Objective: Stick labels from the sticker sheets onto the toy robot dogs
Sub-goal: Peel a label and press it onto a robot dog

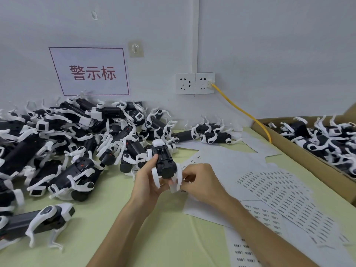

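My left hand [148,182] grips toy robot dog [163,160], belly up; my right hand [200,183] curled at its white leg, pinch unclear.

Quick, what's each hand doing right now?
Left hand: grips a black-and-white plastic toy robot dog, belly up.
Right hand: fingers curled at the dog's rear end; what they pinch cannot be told.

Your pale green table [107,218] carries a sprawling heap of toy robot dogs [67,135] on your left, overlapping sticker sheets [285,197] on your right, and a cardboard box [300,151] along its right edge.
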Demonstrator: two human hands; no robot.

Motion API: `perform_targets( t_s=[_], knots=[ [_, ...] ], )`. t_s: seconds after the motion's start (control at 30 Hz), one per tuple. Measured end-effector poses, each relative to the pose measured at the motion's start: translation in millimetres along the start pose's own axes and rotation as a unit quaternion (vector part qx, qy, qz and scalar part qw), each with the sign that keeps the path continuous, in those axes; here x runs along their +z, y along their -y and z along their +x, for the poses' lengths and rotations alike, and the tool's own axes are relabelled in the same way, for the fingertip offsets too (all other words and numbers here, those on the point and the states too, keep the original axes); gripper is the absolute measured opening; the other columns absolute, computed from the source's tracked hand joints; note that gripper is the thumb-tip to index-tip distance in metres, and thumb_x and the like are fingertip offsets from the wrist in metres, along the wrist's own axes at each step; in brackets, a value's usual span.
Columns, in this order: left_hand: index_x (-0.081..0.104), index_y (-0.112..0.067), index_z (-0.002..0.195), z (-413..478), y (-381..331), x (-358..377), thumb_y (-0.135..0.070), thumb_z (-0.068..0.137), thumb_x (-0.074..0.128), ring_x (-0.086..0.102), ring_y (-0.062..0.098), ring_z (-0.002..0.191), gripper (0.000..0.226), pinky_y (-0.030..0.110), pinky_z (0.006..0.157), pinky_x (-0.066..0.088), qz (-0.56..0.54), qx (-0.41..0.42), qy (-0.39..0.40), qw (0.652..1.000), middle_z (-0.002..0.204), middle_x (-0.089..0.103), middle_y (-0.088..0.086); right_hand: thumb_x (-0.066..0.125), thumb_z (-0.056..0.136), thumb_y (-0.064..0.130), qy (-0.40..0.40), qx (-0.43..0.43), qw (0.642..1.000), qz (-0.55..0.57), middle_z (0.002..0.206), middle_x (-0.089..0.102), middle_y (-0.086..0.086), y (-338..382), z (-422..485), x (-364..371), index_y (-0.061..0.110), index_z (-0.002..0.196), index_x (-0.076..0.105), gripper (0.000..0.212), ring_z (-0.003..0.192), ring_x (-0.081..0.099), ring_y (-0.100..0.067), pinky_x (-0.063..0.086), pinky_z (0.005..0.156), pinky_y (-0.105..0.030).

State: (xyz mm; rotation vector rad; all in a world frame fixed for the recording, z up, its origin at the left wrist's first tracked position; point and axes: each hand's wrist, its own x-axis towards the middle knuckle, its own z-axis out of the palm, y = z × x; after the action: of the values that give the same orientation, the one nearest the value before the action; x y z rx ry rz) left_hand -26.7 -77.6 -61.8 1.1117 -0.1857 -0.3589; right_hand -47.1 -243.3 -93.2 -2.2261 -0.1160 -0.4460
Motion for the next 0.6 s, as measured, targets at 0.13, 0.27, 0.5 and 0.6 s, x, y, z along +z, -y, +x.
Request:
perform_targets(
  t_s=[0.13, 0.27, 0.5, 0.6],
  knots=[
    [0.081, -0.018, 0.077, -1.1, 1.0, 0.8, -0.036, 0.103, 0.052, 0.06, 0.019, 0.053, 0.043, 0.026, 0.055, 0.055, 0.033, -0.001, -0.013, 0.999, 0.083, 0.073, 0.011, 0.079, 0.073, 0.025, 0.006, 0.005, 1.0, 0.009, 0.058, 0.062, 0.011, -1.7, 0.7, 2.6, 0.035, 0.059, 0.069, 0.02, 0.057, 0.05, -0.003, 0.039, 0.056, -0.018],
    [0.081, -0.02, 0.076, -0.4, 3.3, 0.9, -0.038, 0.104, 0.049, 0.06, 0.019, 0.054, 0.045, 0.026, 0.06, 0.055, 0.062, -0.005, -0.005, 0.998, 0.081, 0.073, 0.011, 0.079, 0.073, 0.026, 0.009, 0.01, 1.0, 0.007, 0.057, 0.062, 0.011, -2.8, 1.1, 1.4, 0.039, 0.053, 0.064, 0.028, 0.054, 0.046, -0.004, 0.035, 0.054, -0.017],
    [0.068, -0.006, 0.096, 5.1, 7.8, -2.7, -0.038, 0.104, 0.048, 0.059, 0.021, 0.054, 0.04, 0.03, 0.066, 0.055, 0.088, -0.005, -0.003, 0.996, 0.08, 0.071, 0.015, 0.073, 0.07, 0.034, 0.007, 0.024, 1.0, 0.005, 0.052, 0.061, 0.015, -2.4, 1.9, 3.3, 0.047, 0.05, 0.064, 0.026, 0.05, 0.044, -0.004, 0.034, 0.051, -0.017],
    [0.067, -0.004, 0.101, 6.1, 9.0, -2.7, -0.038, 0.104, 0.048, 0.059, 0.02, 0.055, 0.039, 0.036, 0.074, 0.052, 0.098, -0.002, -0.012, 0.995, 0.082, 0.071, 0.014, 0.07, 0.071, 0.035, 0.008, 0.03, 1.0, -0.005, 0.052, 0.061, 0.015, -4.9, 3.0, 4.7, 0.037, 0.051, 0.065, 0.02, 0.05, 0.046, -0.004, 0.034, 0.051, -0.015]
  ],
)
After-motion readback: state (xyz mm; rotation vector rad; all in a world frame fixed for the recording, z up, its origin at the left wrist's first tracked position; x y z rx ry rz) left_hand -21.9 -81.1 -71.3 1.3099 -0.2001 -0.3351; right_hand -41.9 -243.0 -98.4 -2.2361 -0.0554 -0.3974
